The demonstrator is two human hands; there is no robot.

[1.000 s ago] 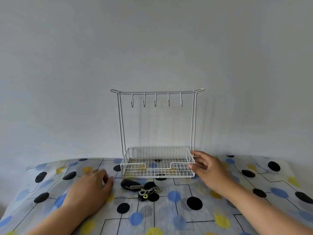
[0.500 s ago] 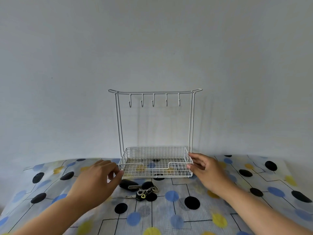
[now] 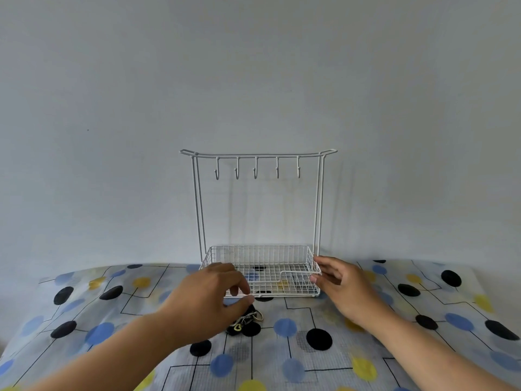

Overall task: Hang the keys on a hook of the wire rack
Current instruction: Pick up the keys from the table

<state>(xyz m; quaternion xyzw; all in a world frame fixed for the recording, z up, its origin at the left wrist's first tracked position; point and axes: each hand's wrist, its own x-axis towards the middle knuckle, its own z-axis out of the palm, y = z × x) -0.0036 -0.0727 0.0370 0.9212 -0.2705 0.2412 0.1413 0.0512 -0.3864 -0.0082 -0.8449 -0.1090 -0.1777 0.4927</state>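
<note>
A white wire rack (image 3: 318, 198) stands against the wall, with several empty hooks (image 3: 255, 172) under its top bar and a mesh basket (image 3: 262, 255) at its base. A bunch of keys (image 3: 248, 323) with black fobs lies on the cloth just in front of the basket. My left hand (image 3: 205, 300) hovers over the keys, fingers apart, and hides their left part. My right hand (image 3: 346, 286) grips the basket's right front corner, thumb and fingers on the rim.
The table carries a pale cloth (image 3: 296, 362) with black, blue and yellow dots. A bare grey wall (image 3: 253, 80) rises directly behind the rack.
My left hand has risen from the cloth at the left and moved right, over the keys. The right hand has stayed at the basket's corner.
</note>
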